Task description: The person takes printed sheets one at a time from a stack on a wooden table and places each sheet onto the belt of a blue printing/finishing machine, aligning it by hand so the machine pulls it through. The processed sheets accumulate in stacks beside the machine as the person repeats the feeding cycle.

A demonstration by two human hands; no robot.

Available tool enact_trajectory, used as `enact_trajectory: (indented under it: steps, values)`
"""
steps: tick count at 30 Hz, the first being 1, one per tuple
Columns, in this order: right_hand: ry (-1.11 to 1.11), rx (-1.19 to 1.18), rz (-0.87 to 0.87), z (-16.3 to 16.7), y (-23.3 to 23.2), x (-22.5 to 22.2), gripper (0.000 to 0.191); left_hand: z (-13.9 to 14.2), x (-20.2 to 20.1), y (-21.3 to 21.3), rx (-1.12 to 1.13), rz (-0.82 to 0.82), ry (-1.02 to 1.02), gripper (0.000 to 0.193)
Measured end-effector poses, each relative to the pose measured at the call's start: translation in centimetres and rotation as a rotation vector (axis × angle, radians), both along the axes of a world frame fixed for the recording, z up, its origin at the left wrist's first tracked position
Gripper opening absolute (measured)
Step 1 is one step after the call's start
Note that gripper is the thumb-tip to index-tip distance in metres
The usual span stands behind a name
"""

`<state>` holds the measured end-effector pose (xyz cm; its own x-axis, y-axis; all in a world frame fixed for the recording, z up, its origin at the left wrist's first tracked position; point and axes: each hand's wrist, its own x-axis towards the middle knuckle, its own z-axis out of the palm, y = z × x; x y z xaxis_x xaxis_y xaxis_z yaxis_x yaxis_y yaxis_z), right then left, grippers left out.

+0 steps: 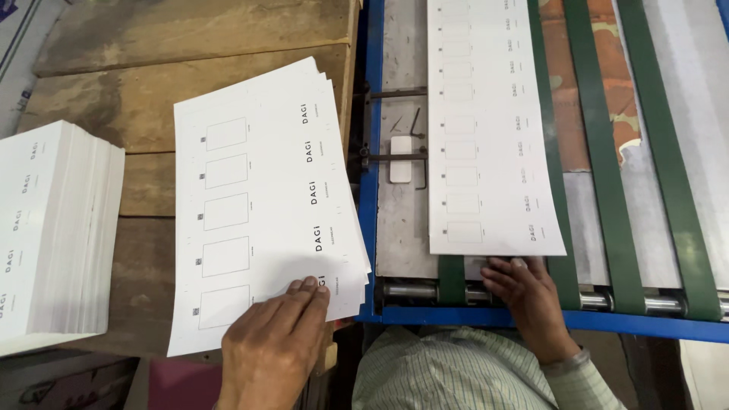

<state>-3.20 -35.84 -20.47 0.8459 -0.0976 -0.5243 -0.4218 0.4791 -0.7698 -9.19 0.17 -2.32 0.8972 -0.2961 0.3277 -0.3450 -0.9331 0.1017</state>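
Left hand (269, 342) lies flat, fingers released, on a fanned pile of printed sheets (262, 205) on the wooden desk (152, 99). Right hand (528, 292), grip unclenched, touches the near edge of a sheet (486, 129) on the green belts (592, 152). Risk: uneven push may skew that sheet; fanned pile may slide.

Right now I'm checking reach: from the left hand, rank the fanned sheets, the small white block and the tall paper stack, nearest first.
1. Fanned sheets, under the left hand.
2. Tall paper stack, far left.
3. Small white block, up right on the machine.
Two and three are close.
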Motion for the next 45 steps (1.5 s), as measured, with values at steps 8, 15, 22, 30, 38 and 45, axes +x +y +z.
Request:
enact_trajectory:
  steps: [8, 15, 22, 30, 38, 45]
  values:
    - [-0.082, 0.178, 0.275, 5.1, 2.1, -1.3, 0.052, 4.2, 0.5, 3.0, -0.240, 0.041, -0.007, 0.032]
    - [-0.194, 0.389, 0.457, 8.0, 7.3, -4.6, 0.062, 2.6, 0.5, -10.3, 0.129, -0.161, -0.039, 0.042]
    - [-0.172, -0.045, -0.168, 3.1, 1.5, 1.5, 0.033, 1.3, -0.7, -3.6, 0.087, 0.018, 0.024, 0.056]
    - [-0.047, -0.208, -0.286, -0.1, -3.0, -1.3, 0.042, 0.4, 0.1, -1.5, 0.049, 0.068, -0.020, 0.027]
    - [-0.047, -0.156, -0.235, -1.8, -1.3, -0.6, 0.039, 2.2, 0.0, -0.9, 0.016, 0.008, 0.167, 0.043]
    - [-0.016, 0.002, -0.019, 0.3, -0.9, 0.3, 0.043, 2.4, -0.3, 3.0, -0.290, -0.021, 0.142, 0.023]
